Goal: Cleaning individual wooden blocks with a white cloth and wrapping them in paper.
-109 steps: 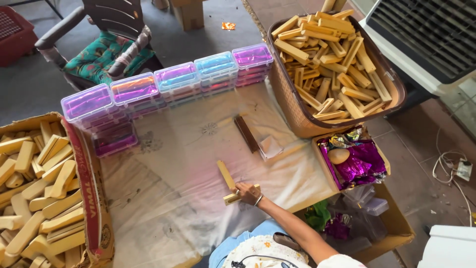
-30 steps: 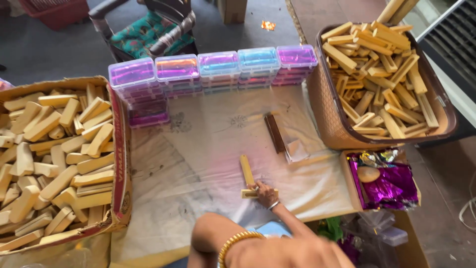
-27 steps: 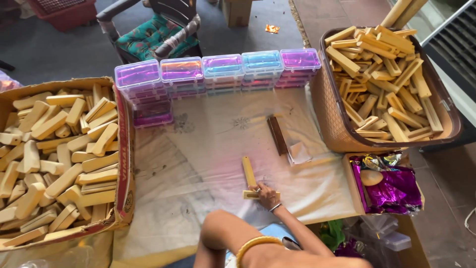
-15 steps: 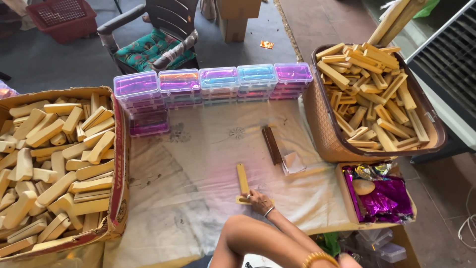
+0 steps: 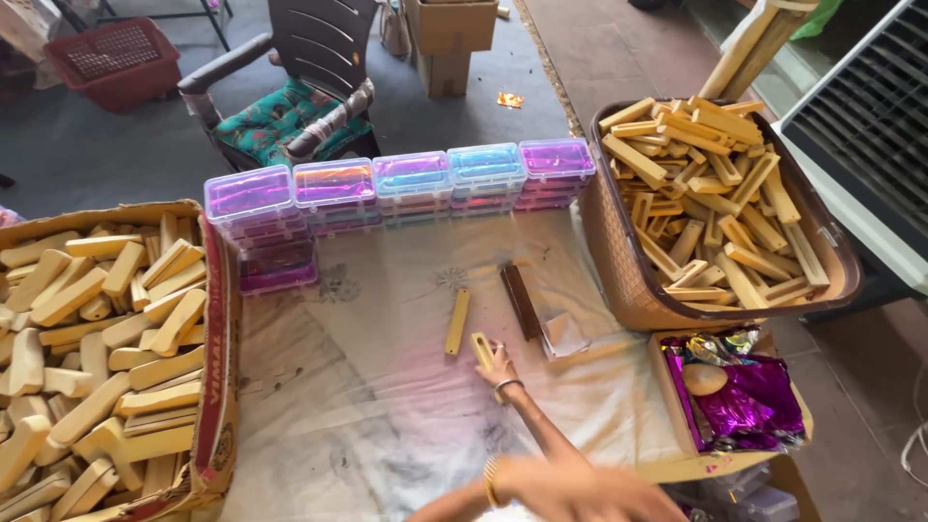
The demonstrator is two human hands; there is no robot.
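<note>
Short wooden stick (image 5: 480,348), gripped at its near end by the right hand (image 5: 500,367), fingers closed about it; long axis runs away from the person, tilted slightly left. It lies mid-cloth (image 5: 387,406), well in from every edge. A second stick (image 5: 457,322) lies just left, nearly parallel, not touching. A dark bar (image 5: 520,302) lies just right, beside a clear wrapper (image 5: 564,334). Lidded plastic boxes (image 5: 406,184) line the far edge; a basket of sticks (image 5: 715,203) stands at the right edge, a carton of wood pieces (image 5: 97,338) at the left. The left hand is not visible.
</note>
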